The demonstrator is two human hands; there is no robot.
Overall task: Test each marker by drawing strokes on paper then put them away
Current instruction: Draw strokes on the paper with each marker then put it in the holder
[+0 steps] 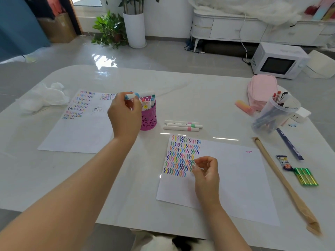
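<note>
One table fills my view. Two sheets of paper lie on it. The left sheet has rows of coloured strokes across its top, and the near sheet at lower right has a dense block of strokes in its upper left corner. One pink pouch stands at upper right, with one clear cup of pens just in front of it. One magenta holder sits at centre with several capped markers upright in it. Three white markers lie side by side just right of it. I see the left hand at the holder's rim, its fingers clamped on one marker with a pale blue cap, held roughly level above the holder. The right hand rests on the near sheet beside the strokes, fingers loosely curled, with nothing visible in them. Lettering on the blue strip at right is too blurred to read.
</note>
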